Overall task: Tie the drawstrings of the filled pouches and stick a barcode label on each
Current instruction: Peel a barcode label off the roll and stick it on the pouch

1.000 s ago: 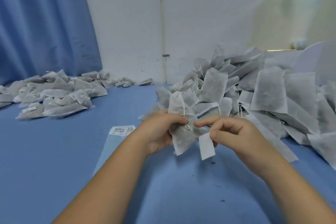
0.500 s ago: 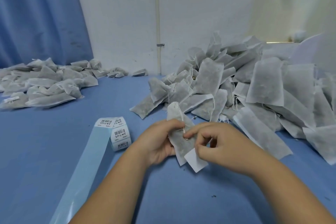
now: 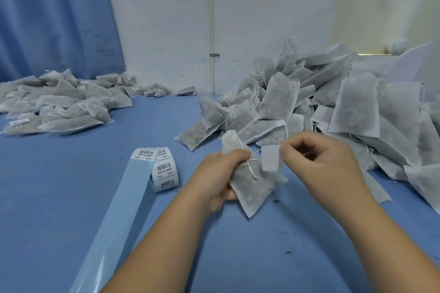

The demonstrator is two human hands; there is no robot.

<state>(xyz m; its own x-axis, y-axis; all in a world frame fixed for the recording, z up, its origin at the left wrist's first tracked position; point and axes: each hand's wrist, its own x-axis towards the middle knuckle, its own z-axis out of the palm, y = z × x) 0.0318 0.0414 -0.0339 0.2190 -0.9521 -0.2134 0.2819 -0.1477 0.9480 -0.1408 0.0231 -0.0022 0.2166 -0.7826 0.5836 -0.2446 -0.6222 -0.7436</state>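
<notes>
Item in hand: one filled pouch (image 3: 250,181), grey mesh, its neck cinched and its white drawstring (image 3: 251,167) knotted across the front. The left hand (image 3: 220,179) has it in a closed grip just below the neck, fingers wrapped round the bunched cloth, so that the flat lower body hangs free above the table (image 3: 59,197) and faces the other hand, presumably to offer a smooth patch for sticking. The right hand (image 3: 321,162) pinches one white label (image 3: 271,157) by its upper right corner between thumb and forefinger, the other fingers curled in; the label hangs just beside the pouch, apart from it, blank side toward the viewer (the printed face cannot be seen from here). Held by a corner, most of its area is left free to be pressed down. Label roll (image 3: 164,169): barcode labels on pale blue backing, lying on the table left of the hands, its spent strip (image 3: 114,226) trailing toward the near edge, close enough for the next peel. Stock: a large heap of pouches (image 3: 333,112) to the right against the wall, several with loose strings showing, likely still to be done; a flatter pile (image 3: 64,107) well apart at far left, some bearing labels, likely finished. Judged stage: tying done on this pouch, label not yet on.
</notes>
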